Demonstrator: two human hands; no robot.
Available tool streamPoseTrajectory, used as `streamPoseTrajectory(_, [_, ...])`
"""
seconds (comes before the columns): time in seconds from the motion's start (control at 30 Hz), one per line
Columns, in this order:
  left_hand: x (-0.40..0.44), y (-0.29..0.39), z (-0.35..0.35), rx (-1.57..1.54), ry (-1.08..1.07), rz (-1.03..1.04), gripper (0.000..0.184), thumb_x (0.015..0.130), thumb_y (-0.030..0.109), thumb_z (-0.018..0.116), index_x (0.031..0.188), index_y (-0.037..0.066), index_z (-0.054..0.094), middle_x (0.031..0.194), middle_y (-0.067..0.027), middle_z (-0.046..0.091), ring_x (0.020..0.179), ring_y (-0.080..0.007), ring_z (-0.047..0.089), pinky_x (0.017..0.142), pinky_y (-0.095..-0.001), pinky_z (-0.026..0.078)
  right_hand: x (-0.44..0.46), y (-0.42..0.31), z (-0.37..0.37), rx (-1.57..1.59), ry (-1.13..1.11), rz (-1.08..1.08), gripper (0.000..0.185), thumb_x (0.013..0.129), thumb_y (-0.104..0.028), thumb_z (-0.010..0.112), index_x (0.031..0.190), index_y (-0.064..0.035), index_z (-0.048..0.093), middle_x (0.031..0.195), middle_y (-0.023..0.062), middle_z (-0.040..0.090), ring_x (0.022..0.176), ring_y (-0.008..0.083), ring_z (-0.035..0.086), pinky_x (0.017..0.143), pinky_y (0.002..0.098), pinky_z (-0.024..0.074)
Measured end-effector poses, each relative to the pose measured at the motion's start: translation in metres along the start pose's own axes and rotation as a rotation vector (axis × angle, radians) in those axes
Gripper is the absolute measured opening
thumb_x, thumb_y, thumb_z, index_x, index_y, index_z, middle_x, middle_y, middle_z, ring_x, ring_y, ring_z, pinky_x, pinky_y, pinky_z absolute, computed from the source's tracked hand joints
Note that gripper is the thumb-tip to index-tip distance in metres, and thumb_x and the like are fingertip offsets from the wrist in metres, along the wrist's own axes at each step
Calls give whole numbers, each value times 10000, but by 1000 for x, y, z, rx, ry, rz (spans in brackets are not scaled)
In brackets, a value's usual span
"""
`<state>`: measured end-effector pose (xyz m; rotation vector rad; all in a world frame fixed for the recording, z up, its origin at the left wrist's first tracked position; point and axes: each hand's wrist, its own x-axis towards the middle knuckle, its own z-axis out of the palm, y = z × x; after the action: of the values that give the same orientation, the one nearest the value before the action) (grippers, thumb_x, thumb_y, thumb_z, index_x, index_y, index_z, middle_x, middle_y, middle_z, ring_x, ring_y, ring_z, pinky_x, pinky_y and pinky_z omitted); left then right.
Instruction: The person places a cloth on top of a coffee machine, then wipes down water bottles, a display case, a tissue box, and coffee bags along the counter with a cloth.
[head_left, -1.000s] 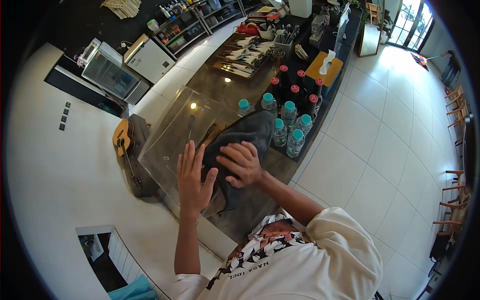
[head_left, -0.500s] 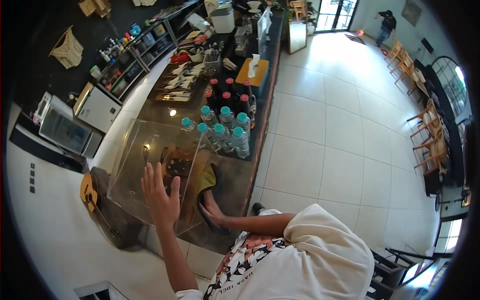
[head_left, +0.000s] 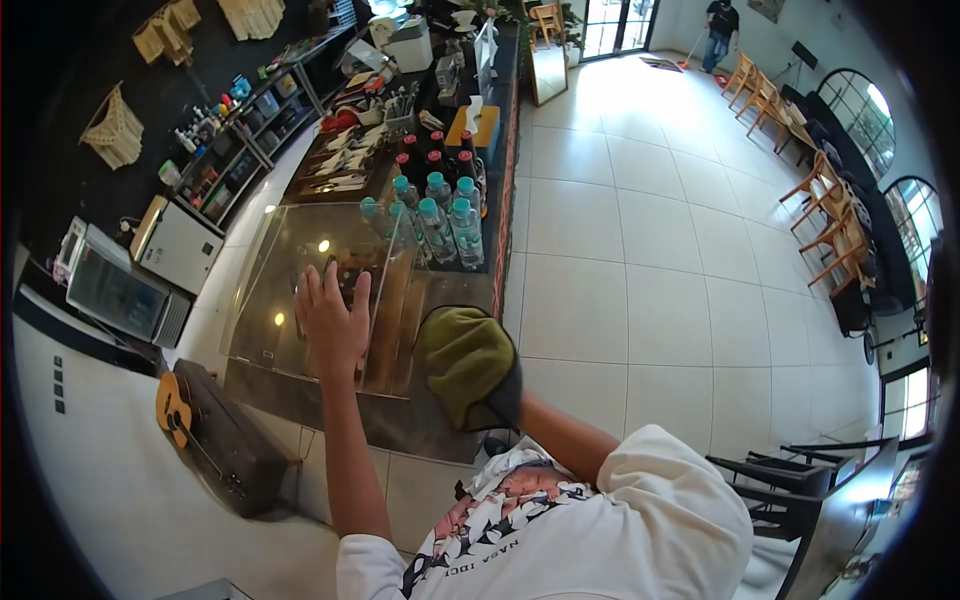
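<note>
My left hand rests with fingers spread on the top of a clear box, which stands on the dark counter. Through the clear panels a wooden base and some dark items show; I cannot make the items out. To the right of the box is an olive-green cloth with a dark edge, held out at the counter's side by my right hand. The cloth covers that hand's fingers, and only the right forearm shows behind it.
Water bottles with teal caps and dark bottles with red caps stand just behind the box. Cutlery trays lie further back. At left is a guitar. Far off, a person stands near chairs.
My right hand has drawn the cloth away from the box's side, to the right and toward me, so its green face shows. My left hand stays on the box; the view has shifted.
</note>
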<state>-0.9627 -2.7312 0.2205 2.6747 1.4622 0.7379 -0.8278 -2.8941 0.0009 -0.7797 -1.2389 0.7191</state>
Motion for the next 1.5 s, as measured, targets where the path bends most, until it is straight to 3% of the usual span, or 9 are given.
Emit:
streamPoseTrajectory(0.2, [0,1,-3,-44,11,58,629,940,543,486,1292,26,542,1381,-263,471,1334,-397,387,1115,-522,242,-59,-60,-1,-172,439,253,373,806,-41,730,1157,-58,603,1071,63,650,958,174,623,803,307,542])
streamPoseTrajectory(0.33, [1,-9,1,-97,79,120,554,925,484,552,1215,13,587,1300,-246,545,1286,-393,444,1073,-486,333,-142,78,-1,1011,662,454,328,979,-294,533,1213,-65,550,1100,59,626,951,170,617,864,324,520])
streamPoseTrajectory(0.37, [2,-9,2,-105,128,178,540,923,483,552,1211,27,595,1281,-219,560,1263,-379,462,1060,-485,347,-96,21,26,789,994,794,386,995,-191,497,1352,-55,443,1315,111,513,1169,178,535,973,257,462])
streamPoseTrajectory(0.4, [2,-7,3,-118,179,241,527,922,482,552,1206,42,602,1262,-193,575,1239,-365,480,1048,-483,360,-101,37,33,-116,689,768,542,968,-401,513,1381,-56,447,1328,145,526,1188,276,545,985,373,456])
streamPoseTrajectory(0.47, [1,1,-6,-131,273,369,406,927,373,589,1165,46,618,1217,-182,601,1218,-360,506,1021,-476,384,-85,-20,81,-844,232,540,718,888,-277,581,1472,7,275,1578,200,174,1459,316,202,1174,413,195])
streamPoseTrajectory(0.57, [-26,26,-35,-392,391,502,160,886,120,638,1018,30,648,1075,-157,649,1087,-333,587,932,-428,437,-94,-33,107,-1222,-190,522,779,859,-322,593,1473,23,259,1570,207,188,1463,342,167,1174,507,128])
streamPoseTrajectory(0.77, [-151,44,18,-764,54,397,100,921,88,573,953,5,618,985,-126,635,894,-276,615,814,-374,482,-82,-13,92,-1241,-9,462,779,853,-348,554,1469,33,267,1578,192,184,1476,319,139,1176,526,59])
streamPoseTrajectory(1.13, [-267,24,130,-556,-497,201,773,957,548,439,1510,50,233,1580,-202,169,1467,-368,143,1167,-517,94,-71,28,31,-1339,-22,266,677,898,-349,512,1470,-34,329,1578,128,234,1474,267,175,1181,506,88])
streamPoseTrajectory(1.5, [-258,40,158,-167,-450,290,820,914,309,539,1516,-26,93,1579,-196,169,1475,-325,136,1163,-562,71,-40,5,-12,-1154,15,365,615,906,-355,563,1450,-120,400,1552,51,316,1458,244,223,1172,549,35])
